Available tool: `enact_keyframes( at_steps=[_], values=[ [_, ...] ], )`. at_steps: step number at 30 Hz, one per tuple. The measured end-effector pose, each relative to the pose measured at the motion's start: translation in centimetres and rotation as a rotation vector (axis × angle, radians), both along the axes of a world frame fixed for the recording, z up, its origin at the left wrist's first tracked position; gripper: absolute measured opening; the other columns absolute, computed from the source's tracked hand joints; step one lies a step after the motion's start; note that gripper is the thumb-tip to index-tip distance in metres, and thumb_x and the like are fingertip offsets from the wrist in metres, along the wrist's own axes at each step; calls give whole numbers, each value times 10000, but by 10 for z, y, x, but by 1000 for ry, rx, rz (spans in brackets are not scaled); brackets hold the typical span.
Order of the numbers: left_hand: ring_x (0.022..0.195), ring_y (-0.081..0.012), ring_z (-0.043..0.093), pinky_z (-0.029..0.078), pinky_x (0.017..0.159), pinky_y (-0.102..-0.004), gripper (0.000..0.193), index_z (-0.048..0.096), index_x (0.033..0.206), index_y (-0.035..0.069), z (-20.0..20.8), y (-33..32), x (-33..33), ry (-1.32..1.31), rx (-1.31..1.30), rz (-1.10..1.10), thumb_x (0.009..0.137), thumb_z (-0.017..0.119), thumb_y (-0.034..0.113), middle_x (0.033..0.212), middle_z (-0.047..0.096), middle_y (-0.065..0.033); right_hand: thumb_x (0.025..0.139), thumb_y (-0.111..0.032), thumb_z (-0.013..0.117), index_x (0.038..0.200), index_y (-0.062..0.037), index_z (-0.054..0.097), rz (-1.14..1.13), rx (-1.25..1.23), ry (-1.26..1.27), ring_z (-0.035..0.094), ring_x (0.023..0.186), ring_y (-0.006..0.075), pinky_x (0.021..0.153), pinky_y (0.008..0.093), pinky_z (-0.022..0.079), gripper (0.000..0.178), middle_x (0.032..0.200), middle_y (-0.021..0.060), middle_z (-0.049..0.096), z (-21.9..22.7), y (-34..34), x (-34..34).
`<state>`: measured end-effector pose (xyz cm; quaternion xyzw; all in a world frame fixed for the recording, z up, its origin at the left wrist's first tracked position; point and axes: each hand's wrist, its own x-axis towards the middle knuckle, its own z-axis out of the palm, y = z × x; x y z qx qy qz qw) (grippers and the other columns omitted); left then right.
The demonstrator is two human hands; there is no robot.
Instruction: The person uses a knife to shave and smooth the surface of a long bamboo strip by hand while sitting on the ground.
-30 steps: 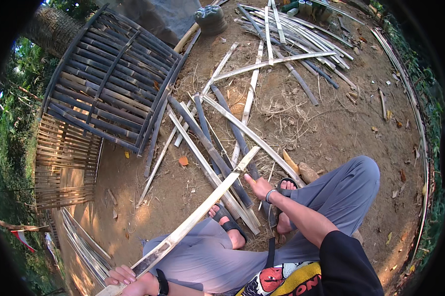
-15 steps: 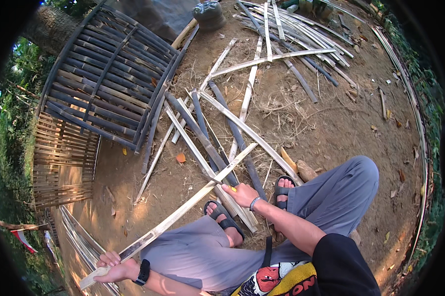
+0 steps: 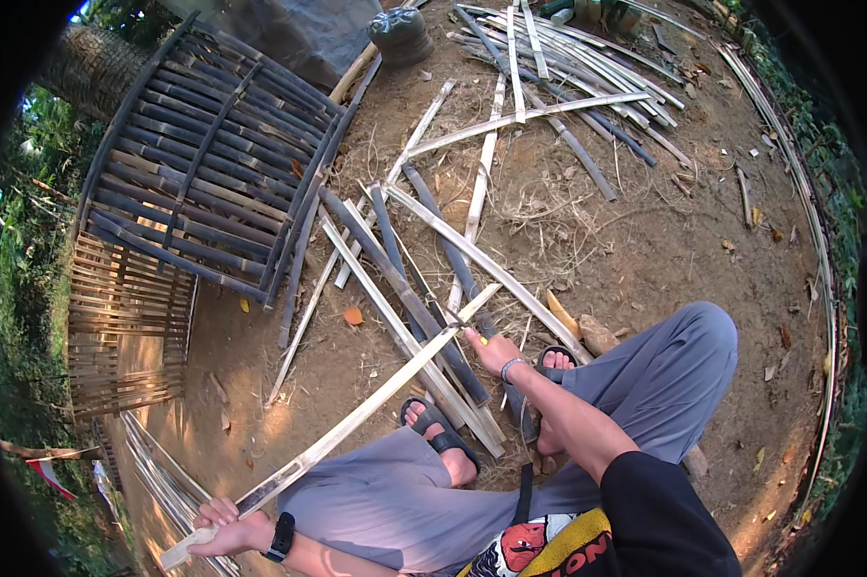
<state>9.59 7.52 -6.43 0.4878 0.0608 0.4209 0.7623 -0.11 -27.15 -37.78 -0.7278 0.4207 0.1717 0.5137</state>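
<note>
A long pale split bamboo strip [image 3: 356, 415] runs slantwise from the lower left up toward the middle, across my lap. My left hand [image 3: 231, 529] is wrapped round its near end. My right hand [image 3: 494, 354] is closed on a knife with a bit of yellow at the handle. The dark knife blade [image 3: 456, 324] lies across the strip near its far end; the fingers hide most of the handle. Under that end, several dark and pale bamboo pieces [image 3: 395, 274] lie crossed on the ground by my sandalled feet.
A dark bamboo slatted frame [image 3: 212, 154] stands at the left, with a paler slatted panel [image 3: 130, 327] beside it. A pile of bamboo strips [image 3: 597, 82] lies at the far right. A dark bag [image 3: 401, 37] sits at the back. Stones [image 3: 599, 335] lie by my right foot.
My right hand and the knife have moved away and to the right along the strip, toward its far end. My left hand keeps its grip at the near end.
</note>
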Motion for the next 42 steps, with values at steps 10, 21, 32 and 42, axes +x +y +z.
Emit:
enact_keyframes(
  at_steps=[10,21,32,42],
  values=[
    [387,-95,224,162,348,-221,552,390,676,96,7,-5,-2,-30,-17,18,964,320,561,498,247,5,838,-782,292,948,161,644,-12,63,-19,613,1021,448,908,463,465,1013,978,355,627,-2,2,4],
    [395,-100,208,145,369,-240,554,368,683,103,6,-5,-2,21,-9,22,976,263,562,480,253,-2,849,-776,278,754,141,648,15,4,-73,639,905,432,876,456,459,994,870,350,631,-18,19,4],
    [397,-95,233,175,344,-220,562,387,683,102,4,3,-4,-7,-16,-12,957,308,586,509,264,-1,792,-824,330,887,100,684,236,6,-13,641,971,429,865,485,487,994,940,323,650,53,41,6],
    [374,-94,228,161,341,-217,545,381,686,112,5,-11,-7,-37,-25,-8,971,296,569,485,261,3,791,-812,370,825,114,679,263,-19,-102,652,901,442,792,484,508,977,863,314,657,84,45,-3]
  ],
)
